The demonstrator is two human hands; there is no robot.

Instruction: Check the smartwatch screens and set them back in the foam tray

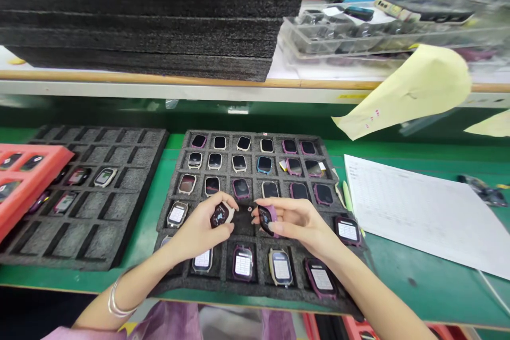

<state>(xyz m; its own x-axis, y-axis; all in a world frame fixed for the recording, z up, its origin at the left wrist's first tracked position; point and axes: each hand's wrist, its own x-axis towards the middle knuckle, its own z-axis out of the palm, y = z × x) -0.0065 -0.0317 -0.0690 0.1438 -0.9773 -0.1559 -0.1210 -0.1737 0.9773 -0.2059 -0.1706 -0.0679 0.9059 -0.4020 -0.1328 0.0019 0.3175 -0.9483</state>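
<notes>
Over the middle of the near tray [261, 289], the left thumb and fingers were clamped on a beige watch [222, 214], its dial lit. Just to the right, the right thumb and fingers gripped a purple watch [266, 219], tilted, its dial also lit and turned leftward. The left hand [201, 226] and right hand [297, 223] stood close, the two watches apart, with a dark slot of the tray between and below them.

Around the hands, more watches sat in the tray's slots. Toward its far edge, most had dark screens; a blue watch [264, 164] lay in the second row from that edge. Along the near edge, a row showed white screens, the last, in a purple case [321, 278], near the right corner. A bracelet [112, 297] circled the left wrist.

Beyond the tray's left edge, a second tray [113, 210] reached the near edge of the green worktop [422, 271], and a red tray [59, 162] overlapped its left part. By the near tray's right edge lay a green pen [347, 196], beside a printed sheet [422, 212]. Above the worktop's far edge, a shelf [319, 84] bore black foam [139, 16] at left and clear boxes [342, 42] at right.
</notes>
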